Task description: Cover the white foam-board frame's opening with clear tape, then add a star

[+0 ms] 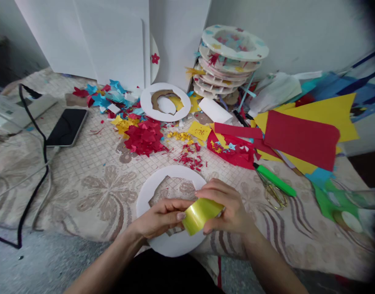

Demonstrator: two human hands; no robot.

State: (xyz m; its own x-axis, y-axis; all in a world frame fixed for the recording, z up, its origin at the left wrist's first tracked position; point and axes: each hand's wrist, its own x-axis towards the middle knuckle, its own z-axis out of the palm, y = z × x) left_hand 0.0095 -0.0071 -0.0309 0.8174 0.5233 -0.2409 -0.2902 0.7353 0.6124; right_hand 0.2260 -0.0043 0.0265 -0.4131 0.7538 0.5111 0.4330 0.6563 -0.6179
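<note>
A shiny yellow roll of tape [202, 215] is held between my two hands, tilted, above a white foam ring [146, 190] with a cut-out centre. My left hand [164, 216] pinches the roll's left edge between thumb and fingers. Around its right side curls my right hand [231, 206], thumb below and fingers on top. The hands and the roll cover part of the white ring lying on the patterned tablecloth [104, 192]. Beyond the ring lie red paper scraps [190, 157] and a pile of red paper stars [144, 136].
Behind stand a second white ring [147, 102] and a tiered stack of decorated rings [233, 61]. To the right are a green cutter [276, 180], scissors [274, 198] and red paper sheets [300, 139]. A phone [67, 127] and black cable [34, 122] occupy the left.
</note>
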